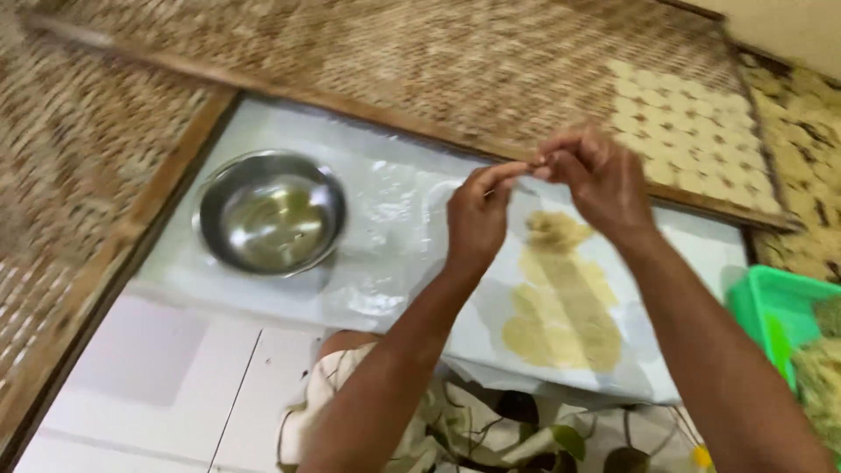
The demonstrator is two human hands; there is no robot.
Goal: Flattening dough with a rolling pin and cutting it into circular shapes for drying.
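Both hands meet in the air above the far edge of a clear plastic sheet (pixel 385 228) spread on a white board. The left hand (pixel 477 219) and the right hand (pixel 600 180) each pinch thumb to forefinger on the same small pale scrap (pixel 531 166) between their tips, held clear of the sheet, apparently so that it can be worked with the fingertips without sticking (motion blur leaves its shape and material unclear). Directly below, near the sheet's right end, flattened yellowish dough pieces (pixel 565 307) lie in a line. A steel bowl (pixel 272 210) sits towards the left end, within reach; its contents cannot be read. A woven tray (pixel 491 61) carries rows of small pale discs (pixel 683 123) in its far right corner. A green tub (pixel 771 307) is cut off at the right edge.
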